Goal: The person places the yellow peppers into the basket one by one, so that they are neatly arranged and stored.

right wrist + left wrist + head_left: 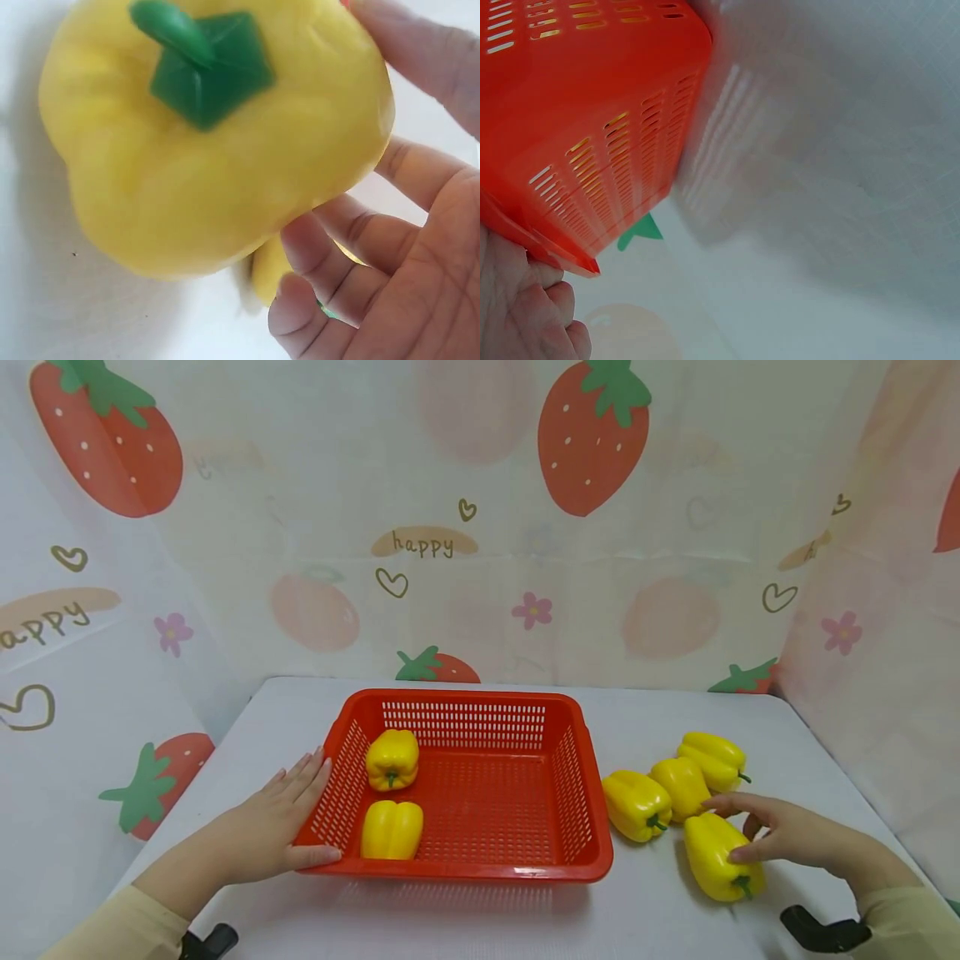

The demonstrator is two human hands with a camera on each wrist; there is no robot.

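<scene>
1. By the head view's clock, with 12 at the far side, the near rim of the red basket [480, 870] hides the lower end of one yellow pepper [392, 829]; a second pepper [393, 760] sits at its 12.
2. The left wrist view cuts off most of the left grip [281, 822] and shows only yellow glimpses through the basket slots.
3. The right wrist view crops the held pepper's top; fingers mostly cover something yellow behind. Whether the held pepper touches the desk [675, 935] cannot be told.
4. Three peppers lie near the held one: at 10 o'clock [636, 806], between it and the basket; at 11 [678, 787]; at 12 [714, 760].
5. The left grip lies spread, fingers straight, on the basket's rim around 8 to 9 o'clock.
6. The right grip [791, 833] pinches the held pepper [716, 860] between thumb and fingers; the pepper lies at its 8 to 9 o'clock, stem toward 5.
</scene>
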